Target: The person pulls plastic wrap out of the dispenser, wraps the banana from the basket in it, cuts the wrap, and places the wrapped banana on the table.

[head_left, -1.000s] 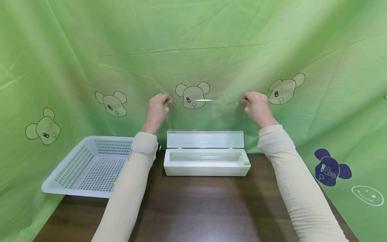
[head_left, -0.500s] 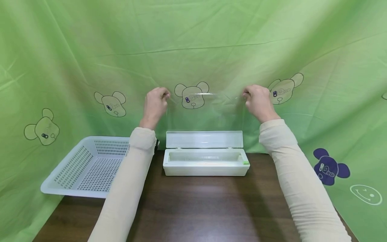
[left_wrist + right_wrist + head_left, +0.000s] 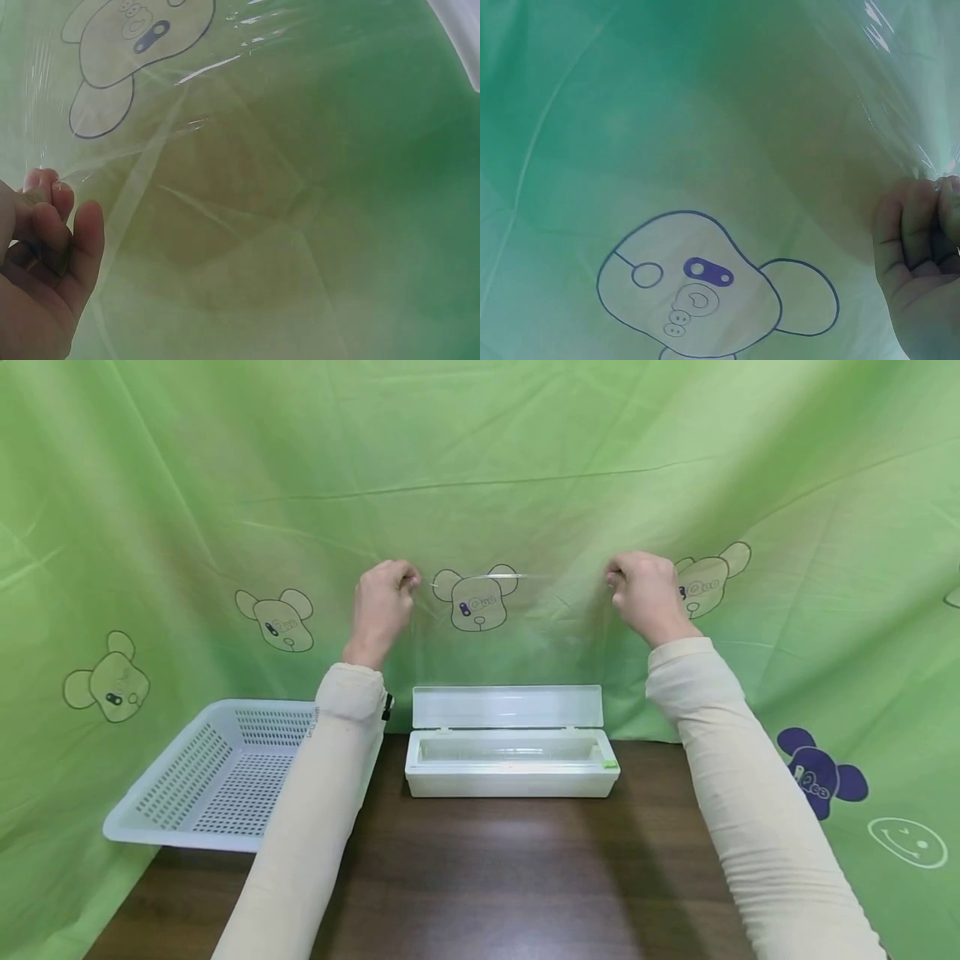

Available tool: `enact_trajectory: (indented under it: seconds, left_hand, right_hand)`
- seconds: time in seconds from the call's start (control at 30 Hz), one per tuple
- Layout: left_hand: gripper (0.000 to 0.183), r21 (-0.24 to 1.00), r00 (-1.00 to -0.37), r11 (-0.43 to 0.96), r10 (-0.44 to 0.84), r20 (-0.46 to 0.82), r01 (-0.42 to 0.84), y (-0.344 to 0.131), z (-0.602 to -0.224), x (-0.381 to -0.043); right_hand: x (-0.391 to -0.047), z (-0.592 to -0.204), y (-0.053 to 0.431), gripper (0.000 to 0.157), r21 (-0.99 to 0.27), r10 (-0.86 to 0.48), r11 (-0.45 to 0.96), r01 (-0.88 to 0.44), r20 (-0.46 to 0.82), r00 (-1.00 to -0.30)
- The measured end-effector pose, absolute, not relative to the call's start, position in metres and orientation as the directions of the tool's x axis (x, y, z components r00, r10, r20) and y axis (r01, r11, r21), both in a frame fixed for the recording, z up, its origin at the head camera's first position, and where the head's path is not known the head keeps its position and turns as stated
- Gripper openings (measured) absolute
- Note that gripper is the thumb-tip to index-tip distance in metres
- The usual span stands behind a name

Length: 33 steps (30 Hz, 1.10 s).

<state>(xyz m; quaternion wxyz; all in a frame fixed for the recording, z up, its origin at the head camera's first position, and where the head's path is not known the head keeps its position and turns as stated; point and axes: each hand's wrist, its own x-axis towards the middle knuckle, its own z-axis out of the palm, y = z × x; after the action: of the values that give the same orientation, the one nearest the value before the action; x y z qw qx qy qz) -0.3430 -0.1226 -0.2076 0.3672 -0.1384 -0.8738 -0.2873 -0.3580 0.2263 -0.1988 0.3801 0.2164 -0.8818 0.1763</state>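
A clear sheet of plastic wrap (image 3: pixel 517 577) stretches between my two hands, above a long white wrap dispenser box (image 3: pixel 513 783). My left hand (image 3: pixel 381 606) pinches one upper corner of it; in the left wrist view, creases in the film (image 3: pixel 202 71) run out from the fingertips. The other corner is pinched by my right hand (image 3: pixel 647 593), and the right wrist view has the film (image 3: pixel 900 97) gathered at the fingers. The box's clear lid (image 3: pixel 507 707) stands raised at the back. Inside the box a shiny roll shows faintly.
A white perforated plastic basket (image 3: pixel 157 768) sits at the left of the dark wooden table (image 3: pixel 517 877), partly behind my left sleeve. Close behind the table hangs a green curtain (image 3: pixel 480 443) printed with bear heads. A small green piece (image 3: pixel 608 764) marks the box's right end.
Both hands have risen and moved slightly apart, lifting the top edge of the wrap higher above the box. The box and basket stay where they were.
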Motion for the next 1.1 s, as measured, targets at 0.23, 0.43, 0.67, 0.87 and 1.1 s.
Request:
enact_trajectory:
  seconds: [0.23,0.43,0.67,0.87,1.1]
  left_hand:
    - [0.008,0.415,-0.714,0.801,0.021,0.7,0.431,-0.119,-0.204,-0.341]
    - [0.008,0.411,-0.722,0.797,0.045,0.69,0.442,-0.111,-0.199,-0.345]
    - [0.009,0.402,-0.738,0.822,0.033,0.673,0.403,-0.121,-0.188,-0.348]
    - [0.009,0.384,-0.708,0.823,0.031,0.705,0.419,-0.125,-0.184,-0.349]
    - [0.01,0.395,-0.709,0.827,0.006,0.705,0.399,-0.124,-0.178,-0.349]
  right_hand:
    - [-0.353,-0.192,0.228,0.004,-0.169,-0.239,0.858,-0.486,0.705,-0.667]
    - [-0.348,-0.189,0.234,0.004,-0.162,-0.208,0.875,-0.457,0.725,-0.656]
    - [-0.356,-0.184,0.224,0.006,-0.137,-0.208,0.875,-0.464,0.76,-0.616]
    - [-0.356,-0.178,0.219,0.007,-0.127,-0.204,0.877,-0.463,0.775,-0.598]
    - [-0.354,-0.171,0.216,0.006,-0.143,-0.186,0.88,-0.454,0.774,-0.605]
